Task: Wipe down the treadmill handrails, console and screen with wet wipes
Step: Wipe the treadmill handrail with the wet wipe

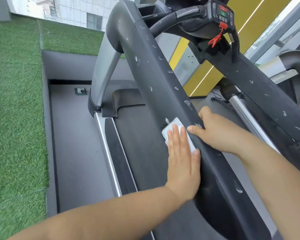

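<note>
Your flat left hand [182, 163] is pressing wet wipe [172, 122] onto handrail [156, 70] | your right hand [222, 134] is resting there, fingers straight.

Two hands: left hand [182, 163] and right hand [220, 132]. One white wipe [170, 125]. Two black handrails, the near handrail [154, 66] and the far handrail [267, 96]. One console [215, 14], one red clip [216, 38], one floor socket [80, 91].

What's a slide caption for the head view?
Left hand presses white wet wipe on smudged black treadmill handrail; right hand rests on it.
</note>
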Motion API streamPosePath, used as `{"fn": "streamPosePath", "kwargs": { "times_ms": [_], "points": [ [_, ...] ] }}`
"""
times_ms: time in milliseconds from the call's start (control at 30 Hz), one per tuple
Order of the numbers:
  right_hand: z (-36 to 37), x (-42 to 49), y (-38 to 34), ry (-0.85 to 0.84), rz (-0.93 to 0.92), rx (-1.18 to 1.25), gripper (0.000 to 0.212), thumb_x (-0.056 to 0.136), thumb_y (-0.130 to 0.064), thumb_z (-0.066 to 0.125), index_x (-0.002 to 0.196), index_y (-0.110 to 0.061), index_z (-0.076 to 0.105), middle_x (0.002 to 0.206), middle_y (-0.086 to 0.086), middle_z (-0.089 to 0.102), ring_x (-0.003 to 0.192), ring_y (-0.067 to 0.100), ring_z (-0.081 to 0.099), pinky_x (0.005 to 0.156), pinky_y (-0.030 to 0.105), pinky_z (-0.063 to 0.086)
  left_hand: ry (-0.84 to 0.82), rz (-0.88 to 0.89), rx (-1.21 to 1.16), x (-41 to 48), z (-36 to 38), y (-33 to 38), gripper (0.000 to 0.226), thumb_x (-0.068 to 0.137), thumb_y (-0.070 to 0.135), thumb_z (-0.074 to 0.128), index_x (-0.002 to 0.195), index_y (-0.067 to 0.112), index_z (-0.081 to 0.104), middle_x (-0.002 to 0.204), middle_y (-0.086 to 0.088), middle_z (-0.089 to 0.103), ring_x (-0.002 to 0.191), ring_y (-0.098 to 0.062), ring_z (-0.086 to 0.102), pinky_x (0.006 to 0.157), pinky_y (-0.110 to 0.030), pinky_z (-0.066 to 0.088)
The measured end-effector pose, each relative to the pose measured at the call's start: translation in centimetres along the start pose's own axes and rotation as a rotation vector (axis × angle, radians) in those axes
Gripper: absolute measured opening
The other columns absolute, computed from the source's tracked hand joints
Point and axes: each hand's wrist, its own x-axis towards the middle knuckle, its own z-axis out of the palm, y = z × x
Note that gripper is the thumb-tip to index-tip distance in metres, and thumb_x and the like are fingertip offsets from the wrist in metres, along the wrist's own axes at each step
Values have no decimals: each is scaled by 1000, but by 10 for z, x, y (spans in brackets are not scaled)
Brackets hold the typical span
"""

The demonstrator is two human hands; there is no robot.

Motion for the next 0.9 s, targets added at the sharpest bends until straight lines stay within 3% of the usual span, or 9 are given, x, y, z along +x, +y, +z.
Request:
{"fn": "streamPosePath", "kwargs": {
  "times_ms": [67, 133, 267, 367, 467, 533, 667, 800, 900],
  "points": [
    [0, 0, 1, -2, -11, 9, 42, 97, -43, 45, 122, -11, 33, 104, -1, 42, 91, 20, 47, 68, 32, 35, -43, 29, 6, -18, 6, 0, 63, 86, 58, 0, 135, 31, -28, 139, 26, -44, 134, -1, -35, 109, -18, -23],
    [0, -2, 1, -3, -18, 10, 42, 97, -43, 44, 123, -11, 33, 103, -3, 41, 92, 19, 46, 69, 32, 35, -24, 38, 0, -12, 7, -5, 62, 87, 57, 1, 137, 30, -25, 143, 19, -41, 134, -1, -35, 108, -16, -22],
    [0, -2, 2, 4, -36, 8, 35, 97, -42, 44, 114, -13, 33, 87, -4, 47, 83, 21, 51, 60, 29, 37, 80, -53, -30, 37, -9, -9, 54, 101, 41, 15, 142, 23, -15, 144, 18, -27, 132, 4, -33, 111, -18, -17],
    [0, -2, 3, 18, -56, 10, 36, 97, -41, 44, 115, -12, 34, 95, 1, 50, 85, 22, 52, 59, 28, 37, 47, 27, 3, 16, -2, -9, 58, 99, 47, 13, 143, 24, -16, 148, 15, -29, 138, -3, -29, 113, -20, -16],
    [1, -3, 4, 15, -57, -8, 38, 98, -42, 42, 118, -11, 34, 101, 3, 47, 92, 24, 52, 70, 34, 42, -6, 126, 41, -15, 9, -14, 64, 94, 56, 3, 144, 20, -15, 152, 8, -27, 141, -11, -27, 114, -26, -17],
    [1, -4, 4, 16, -52, -13, 39, 98, -42, 41, 119, -10, 34, 107, 6, 50, 95, 26, 53, 77, 36, 44, 16, 130, 57, -4, 6, -19, 66, 93, 58, 1, 143, 18, -14, 152, 8, -24, 141, -10, -26, 114, -26, -17],
    [2, -3, 4, 25, -52, -24, 38, 99, -41, 40, 119, -9, 35, 118, 10, 55, 100, 28, 54, 78, 36, 44, 71, 95, 21, 24, -5, -15, 67, 90, 61, 2, 142, 22, -14, 148, 17, -26, 140, -5, -26, 111, -20, -19],
    [3, -4, 5, 26, -52, -24, 38, 99, -42, 39, 120, -10, 34, 119, 10, 55, 103, 29, 54, 80, 36, 43, 27, 139, 22, -5, 6, -16, 66, 94, 56, 2, 144, 17, -13, 151, 11, -27, 141, -10, -25, 114, -25, -17],
    [4, -5, 5, 35, -54, -45, 38, 99, -42, 39, 118, -10, 34, 110, 9, 57, 95, 28, 55, 78, 37, 46, 41, 139, 28, 5, 3, -23, 65, 95, 56, 6, 143, 17, -14, 150, 10, -25, 140, -7, -26, 113, -22, -17]
  ]
}}
